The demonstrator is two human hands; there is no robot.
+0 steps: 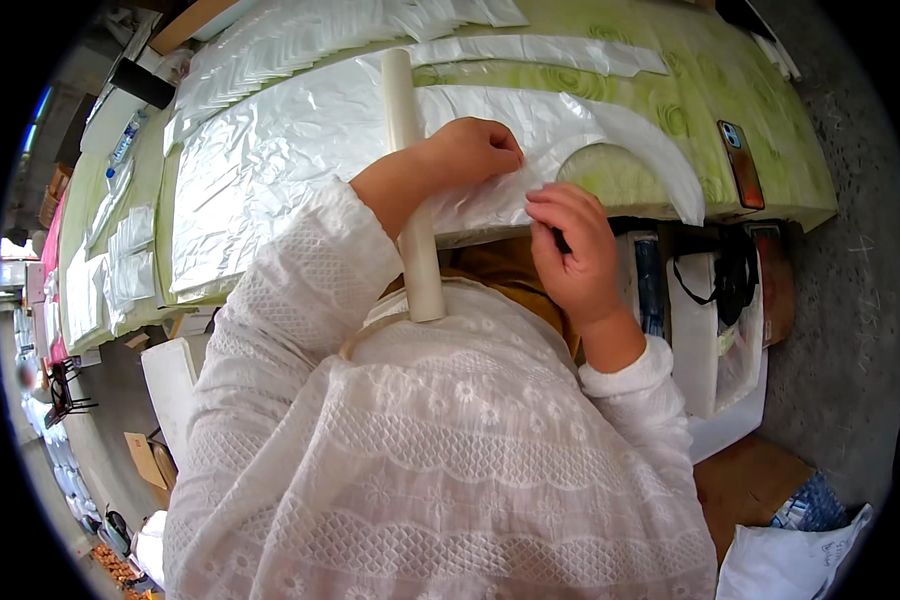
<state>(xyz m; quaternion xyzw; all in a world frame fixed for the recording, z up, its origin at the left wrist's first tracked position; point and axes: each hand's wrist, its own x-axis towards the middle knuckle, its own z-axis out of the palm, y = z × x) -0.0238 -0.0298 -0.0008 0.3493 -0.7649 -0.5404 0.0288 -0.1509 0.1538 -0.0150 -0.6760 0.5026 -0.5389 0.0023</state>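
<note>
A shiny white plastic bag [270, 180] lies flat and crinkled on the table in front of me, its curved handle part [660, 150] reaching to the right. Across it, pointing toward my body, rests a long whitish tube [422, 270]; my left forearm passes over it. My left hand [475, 150] is closed, fingers curled down on the bag's film just right of the tube. At the bag's near edge, my right hand [577, 250] pinches the film between thumb and fingertips. Just what each fingertip grips is partly hidden.
Stacks of folded white bags [300, 45] lie at the back of the green-patterned table cover [610, 175], more packets [130, 245] at the left. A phone [740, 165] is near the right edge. Below stand a white bin [700, 330] with a black strap [735, 275] and cardboard [750, 480].
</note>
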